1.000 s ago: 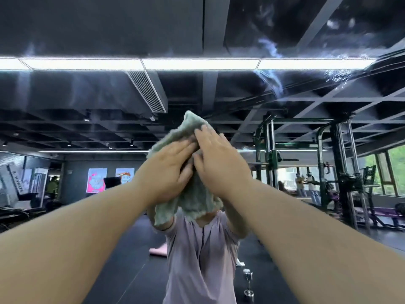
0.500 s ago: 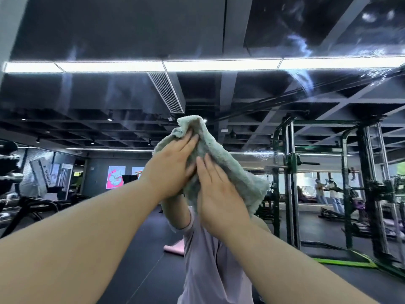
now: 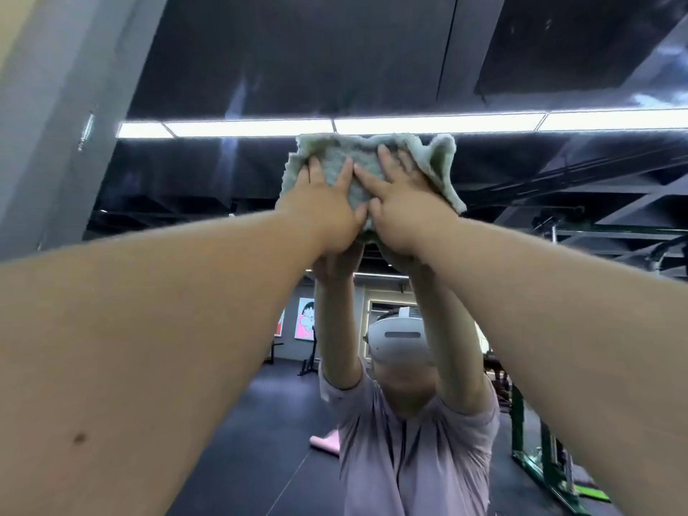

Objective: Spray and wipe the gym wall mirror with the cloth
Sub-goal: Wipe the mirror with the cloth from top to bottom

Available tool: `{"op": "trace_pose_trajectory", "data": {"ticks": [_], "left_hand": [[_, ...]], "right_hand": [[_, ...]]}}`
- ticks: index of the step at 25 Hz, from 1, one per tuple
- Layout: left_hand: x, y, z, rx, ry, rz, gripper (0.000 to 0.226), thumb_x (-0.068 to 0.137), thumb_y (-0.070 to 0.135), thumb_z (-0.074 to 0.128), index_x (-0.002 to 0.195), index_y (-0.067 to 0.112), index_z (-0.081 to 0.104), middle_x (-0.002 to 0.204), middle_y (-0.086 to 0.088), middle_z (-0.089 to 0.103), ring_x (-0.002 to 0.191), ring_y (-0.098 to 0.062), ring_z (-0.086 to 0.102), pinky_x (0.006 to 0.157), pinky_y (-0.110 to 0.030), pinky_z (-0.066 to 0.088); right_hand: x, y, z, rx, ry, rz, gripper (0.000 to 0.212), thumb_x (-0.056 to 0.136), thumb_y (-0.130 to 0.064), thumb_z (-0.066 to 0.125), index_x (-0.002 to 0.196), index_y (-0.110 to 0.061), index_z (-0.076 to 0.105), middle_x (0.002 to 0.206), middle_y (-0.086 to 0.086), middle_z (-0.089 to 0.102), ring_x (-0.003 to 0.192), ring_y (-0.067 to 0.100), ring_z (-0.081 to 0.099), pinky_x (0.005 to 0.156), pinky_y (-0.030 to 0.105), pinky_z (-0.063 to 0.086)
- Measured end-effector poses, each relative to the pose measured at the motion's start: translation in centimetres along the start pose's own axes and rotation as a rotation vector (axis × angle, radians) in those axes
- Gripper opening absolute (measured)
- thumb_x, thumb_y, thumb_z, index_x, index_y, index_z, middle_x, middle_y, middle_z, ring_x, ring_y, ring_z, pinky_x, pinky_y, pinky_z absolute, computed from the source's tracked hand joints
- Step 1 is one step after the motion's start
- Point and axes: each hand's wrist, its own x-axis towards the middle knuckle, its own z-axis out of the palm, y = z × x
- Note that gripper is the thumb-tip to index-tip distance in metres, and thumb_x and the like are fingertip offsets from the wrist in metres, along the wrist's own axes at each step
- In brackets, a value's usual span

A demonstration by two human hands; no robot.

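Head view: cloth (image 3: pixel 441 162) pinned high on the mirror (image 3: pixel 298 61) under both hands.
L hand (image 3: pixel 327 214) & R hand (image 3: pixel 407 214) lay side by side w/ fingers spread flat, palms pressing the cloth to the glass, some way in from the mirror's left edge by the grey wall (image 3: pixel 56 124). To wipe well, I'd judge: even pressure, overlapping passes, chase the pale streaks (image 3: pixel 238 102) up & left, refold if cloth got soaked. Hard to tell: mirror's top edge was out of frame, no spray bottle in view, cloth's lower part hid behind the hands, & wetness of glass under it couldn't be made out.
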Motion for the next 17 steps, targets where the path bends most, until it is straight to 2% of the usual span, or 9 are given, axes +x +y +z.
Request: {"op": "trace_pose_trajectory", "data": {"ticks": [3, 6, 9, 11, 14, 16, 17], "left_hand": [[2.2, -2.4, -1.2, -0.019, 0.007, 0.010, 0.077, 0.096, 0.062, 0.026, 0.154, 0.026, -0.008, 0.161, -0.015, -0.011, 0.149, -0.026, -0.004, 0.118, -0.042, 0.008], [1.8, -2.8, -0.6, -0.016, 0.071, 0.028, 0.075, 0.098, 0.059, 0.026, 0.155, 0.021, -0.005, 0.161, -0.014, -0.009, 0.149, -0.025, -0.002, 0.118, -0.039, 0.009], [-1.4, -1.6, 1.0, 0.009, 0.073, 0.066, 0.071, 0.099, 0.054, 0.024, 0.155, 0.019, -0.003, 0.161, -0.018, -0.004, 0.149, -0.028, 0.001, 0.119, -0.043, 0.012], [-5.0, -0.6, 2.6, 0.060, 0.076, 0.139, 0.073, 0.096, 0.054, 0.023, 0.155, 0.017, 0.002, 0.159, -0.022, 0.003, 0.148, -0.031, 0.005, 0.118, -0.047, 0.018], [-11.8, 2.4, 5.4, 0.042, 0.110, 0.293, 0.069, 0.094, 0.052, 0.029, 0.151, 0.012, 0.028, 0.151, -0.026, 0.029, 0.141, -0.036, 0.028, 0.109, -0.049, 0.033], [-14.4, 6.0, 7.0, -0.006, 0.167, 0.399, 0.062, 0.090, 0.046, 0.036, 0.138, 0.011, 0.051, 0.134, -0.027, 0.050, 0.124, -0.039, 0.049, 0.093, -0.049, 0.049], [-14.7, 7.5, 7.3, -0.022, 0.170, 0.425, 0.059, 0.087, 0.044, 0.038, 0.133, 0.012, 0.057, 0.127, -0.025, 0.056, 0.117, -0.038, 0.055, 0.083, -0.048, 0.053]], "right_hand": [[3.2, -0.7, -0.3, 0.057, -0.020, 0.019, 0.056, 0.104, -0.025, 0.027, 0.155, -0.033, 0.007, 0.161, 0.002, -0.017, 0.148, 0.021, -0.016, 0.116, 0.030, -0.010], [3.5, -0.2, 0.0, 0.047, -0.004, 0.008, 0.059, 0.103, -0.026, 0.028, 0.156, -0.024, 0.003, 0.162, 0.000, -0.012, 0.148, 0.018, -0.012, 0.116, 0.028, -0.008], [-0.2, -0.3, 1.0, 0.151, -0.006, 0.006, 0.059, 0.102, -0.026, 0.031, 0.156, -0.022, 0.006, 0.162, 0.000, -0.012, 0.148, 0.017, -0.011, 0.116, 0.027, -0.006], [-5.1, -1.0, 2.7, 0.291, 0.001, 0.028, 0.057, 0.102, -0.026, 0.033, 0.155, -0.023, 0.014, 0.162, -0.004, -0.015, 0.148, 0.014, -0.011, 0.112, 0.021, -0.006], [-13.6, -0.7, 4.3, 0.468, 0.028, 0.151, 0.044, 0.103, -0.029, 0.035, 0.145, -0.019, 0.033, 0.162, -0.010, -0.010, 0.146, 0.004, -0.009, 0.108, 0.014, -0.005], [-17.2, 2.3, 4.2, 0.449, 0.078, 0.232, 0.032, 0.103, -0.033, 0.037, 0.132, -0.019, 0.043, 0.162, -0.012, -0.001, 0.145, 0.002, -0.004, 0.111, 0.016, 0.002], [-17.9, 4.0, 3.8, 0.399, 0.105, 0.258, 0.032, 0.102, -0.035, 0.039, 0.131, -0.020, 0.044, 0.162, -0.011, 0.003, 0.146, 0.003, -0.002, 0.113, 0.020, 0.005]]}}
